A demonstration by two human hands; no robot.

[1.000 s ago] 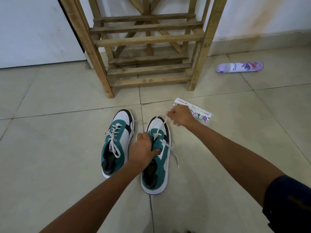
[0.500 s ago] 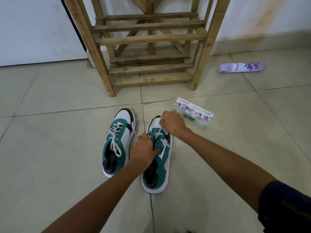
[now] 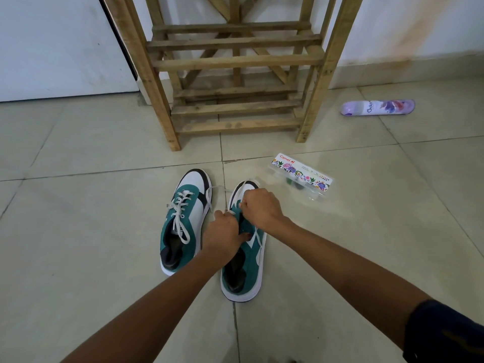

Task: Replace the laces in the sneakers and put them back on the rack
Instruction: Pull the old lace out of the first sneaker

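The right hand has its fingers curled in tight, pinching the white lace just above the eyelets of the right sneaker. Right beside it, nearly touching, the left hand curls over the tongue area of the same shoe, fingers bent down onto it (whether they actually pinch a lace strand is hidden under the knuckles, can't tell).

Just left of those fingers sits the other sneaker, still laced, its lace ends flopped loose over the teal upper. Both shoes are flat on the tiled floor.

Handling guess: the lace is soft, light and floppy, so it probably wants gripping close to the tip or right next to the eyelet, otherwise it just bends. The sneaker looks light and could slide on smooth tile, so pinning it down at the tongue makes sense.

Beyond the right fingers lies a clear plastic case; further ahead stands the wooden rack, and well off to the right is a purple spray can.
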